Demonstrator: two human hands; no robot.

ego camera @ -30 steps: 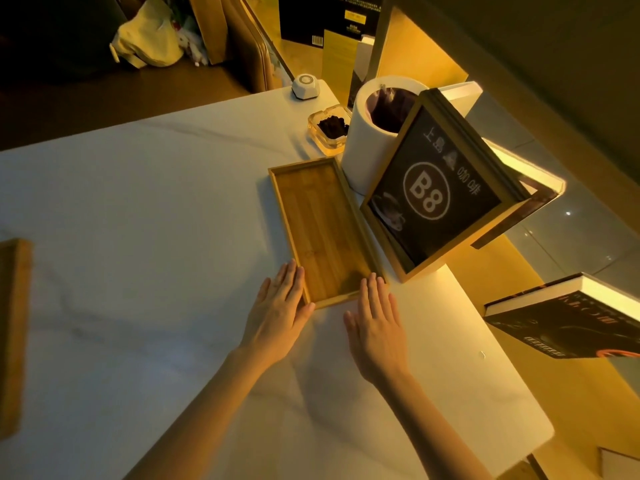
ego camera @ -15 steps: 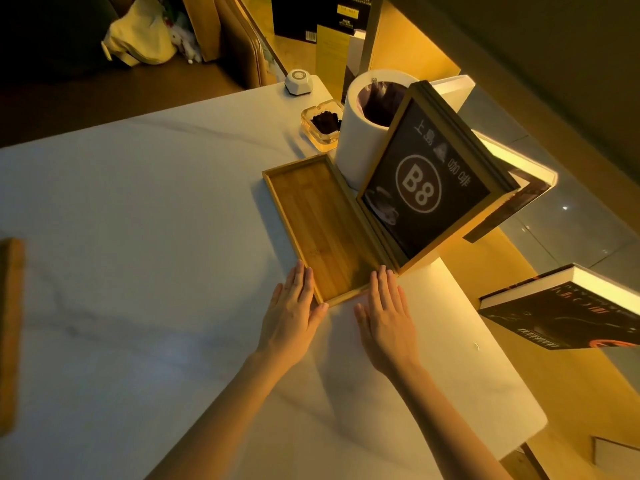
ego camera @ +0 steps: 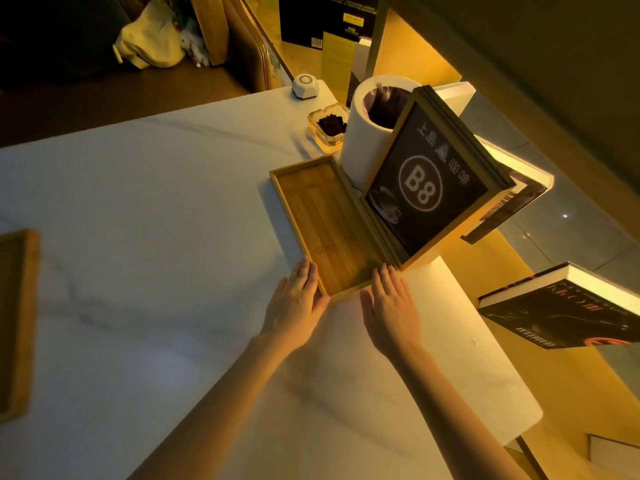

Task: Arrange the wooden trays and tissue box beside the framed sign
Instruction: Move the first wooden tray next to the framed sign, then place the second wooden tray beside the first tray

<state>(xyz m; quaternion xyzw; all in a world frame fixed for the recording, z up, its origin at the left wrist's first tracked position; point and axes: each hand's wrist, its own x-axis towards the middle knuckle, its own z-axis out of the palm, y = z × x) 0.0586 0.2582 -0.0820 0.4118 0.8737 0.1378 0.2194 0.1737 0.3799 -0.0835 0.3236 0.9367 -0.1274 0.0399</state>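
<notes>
Resting flat and unclenched on the table (ego camera: 145,216), my left hand (ego camera: 297,301) and right hand (ego camera: 389,308) are flanking the wooden tray's (ego camera: 323,220) near end beside the framed sign (ego camera: 429,188).

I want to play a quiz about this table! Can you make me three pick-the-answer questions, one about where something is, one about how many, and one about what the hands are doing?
1. Where is the tray by the hands?
A. right beside the sign
B. on the floor
C. on top of the book

2. How many wooden trays can you see on the table?
A. none
B. two
C. five

3. What are the hands doing?
A. lifting the tray into the air
B. lying flat and open at the tray's near end
C. holding the ashtray

Answers:
1. A, its long side runs along the sign's frame.
2. B, one lies by the sign and a second tray is at the table's left edge.
3. B, the left hand and right hand rest palms down with fingers straight at its near corners.
</notes>
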